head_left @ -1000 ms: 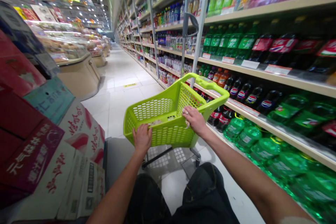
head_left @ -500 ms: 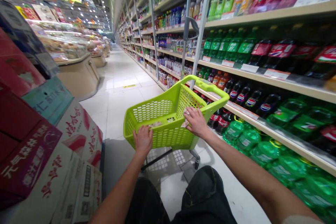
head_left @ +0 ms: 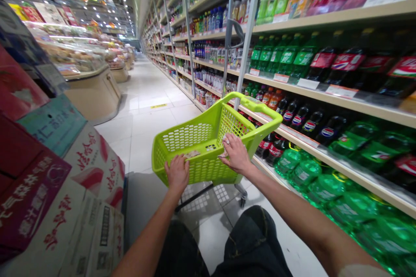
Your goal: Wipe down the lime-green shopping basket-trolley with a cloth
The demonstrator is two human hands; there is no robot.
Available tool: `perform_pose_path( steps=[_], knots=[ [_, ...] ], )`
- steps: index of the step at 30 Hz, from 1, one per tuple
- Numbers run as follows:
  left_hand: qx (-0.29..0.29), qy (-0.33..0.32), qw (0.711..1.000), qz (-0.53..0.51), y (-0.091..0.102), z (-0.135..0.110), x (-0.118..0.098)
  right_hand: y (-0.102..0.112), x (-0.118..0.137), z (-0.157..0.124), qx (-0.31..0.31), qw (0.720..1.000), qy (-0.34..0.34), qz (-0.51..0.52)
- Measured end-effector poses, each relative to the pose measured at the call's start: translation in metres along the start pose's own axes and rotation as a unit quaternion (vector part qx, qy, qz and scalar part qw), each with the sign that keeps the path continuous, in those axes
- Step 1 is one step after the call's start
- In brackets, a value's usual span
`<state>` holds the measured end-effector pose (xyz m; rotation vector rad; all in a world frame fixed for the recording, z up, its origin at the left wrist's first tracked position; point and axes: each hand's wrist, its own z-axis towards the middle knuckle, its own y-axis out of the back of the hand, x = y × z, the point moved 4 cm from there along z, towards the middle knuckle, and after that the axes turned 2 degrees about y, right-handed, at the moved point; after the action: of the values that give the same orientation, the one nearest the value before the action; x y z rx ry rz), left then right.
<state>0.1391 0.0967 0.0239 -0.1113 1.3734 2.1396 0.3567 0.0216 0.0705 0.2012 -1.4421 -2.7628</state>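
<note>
A lime-green shopping cart [head_left: 158,156] with perforated walls stands side-on before me. My left hand [head_left: 177,173] grips the near rim towards its left end, fingers bent over the edge. Farther right on the same rim, my right hand [head_left: 236,153] presses a crumpled pale cloth [head_left: 225,139] against the plastic; the cloth is partly hidden under the fingers. A second pale, crumpled piece [head_left: 192,154] lies inside the basket close to my left hand. The cart's handle [head_left: 274,122] rises at the right, touched by neither hand.
Shelves of drink bottles [head_left: 289,56] run along the right, with large green bottles [head_left: 325,188] at the bottom. Stacked cartons [head_left: 87,151] stand close on the left. Beyond them are food display counters [head_left: 94,91]. A tiled aisle [head_left: 143,117] stretches ahead.
My right hand has slid a little to the left along the rim with the cloth. My left hand keeps its place on the cart. The view has shifted slightly.
</note>
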Motion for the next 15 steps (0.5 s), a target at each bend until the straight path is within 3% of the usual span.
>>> perform_pose_path(
  steps=[2, 4, 7, 9, 11, 15],
  knots=[
    [0.01, 0.001, 1.0, 0.008, 0.001, 0.0, -0.001, 0.002, -0.002, 0.0, 0.029, 1.0, 0.011, -0.004],
    [0.014, 0.003, 1.0, 0.015, 0.002, -0.001, -0.001, 0.014, -0.028, -0.004, 0.031, 0.999, -0.011, -0.026],
    [0.006, 0.002, 1.0, 0.017, 0.002, -0.003, -0.004, 0.034, -0.077, -0.016, -0.015, 0.995, -0.075, -0.058],
    [-0.003, 0.003, 1.0, 0.014, 0.001, -0.004, -0.005, 0.036, -0.087, -0.021, -0.06, 0.991, -0.105, -0.061],
    [-0.005, 0.005, 1.0, 0.01, -0.001, -0.005, -0.007, 0.023, -0.068, -0.021, -0.09, 0.991, -0.094, -0.04],
    [0.006, 0.002, 1.0, 0.002, -0.003, -0.007, -0.01, -0.018, 0.009, -0.008, -0.067, 0.997, 0.016, 0.03]
  ],
)
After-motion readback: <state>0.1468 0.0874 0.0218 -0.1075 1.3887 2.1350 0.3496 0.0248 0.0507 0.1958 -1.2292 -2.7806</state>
